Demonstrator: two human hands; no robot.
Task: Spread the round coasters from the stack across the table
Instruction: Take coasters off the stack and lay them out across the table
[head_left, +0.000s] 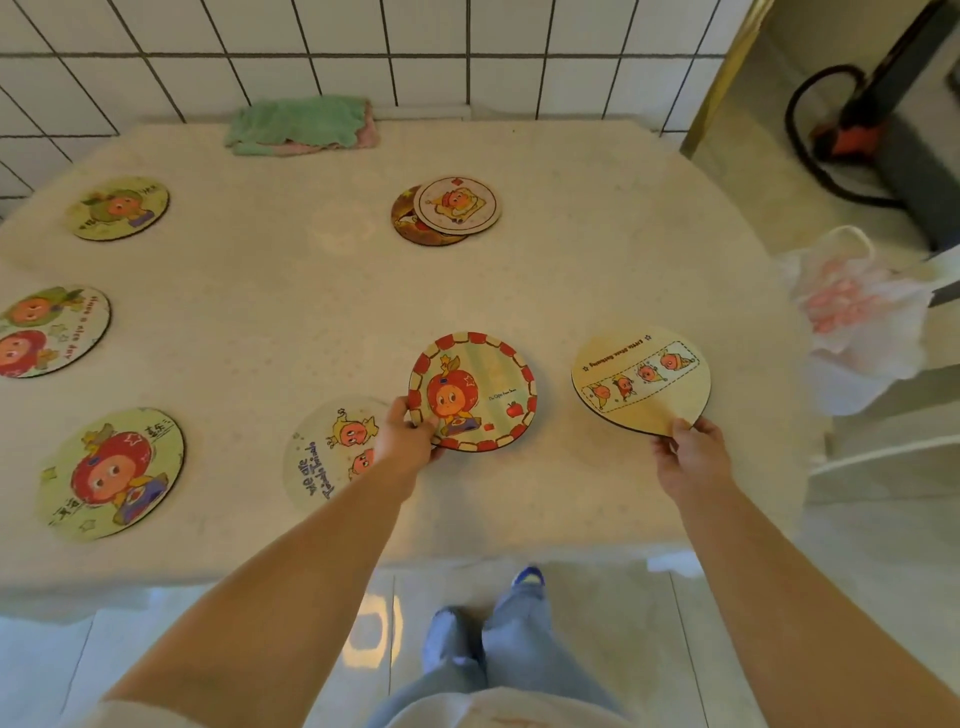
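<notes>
My left hand (405, 434) grips the near-left rim of a red-bordered round coaster (475, 389), which is tilted just above the table. My right hand (691, 449) pinches the near edge of a yellow coaster (644, 379) with a strip of small figures, held off the surface. Under my left wrist a pale coaster (332, 452) lies flat, partly hidden. Two overlapping coasters (449, 208) rest at the far middle. Three single coasters lie along the left side: far (119, 208), middle (49, 330) and near (111, 470).
The beige table (260, 312) ends at a near edge (467, 558) and a curved right edge. A green and pink folded cloth (301, 124) lies at the back by the tiled wall. A white plastic bag (857, 317) hangs off the right.
</notes>
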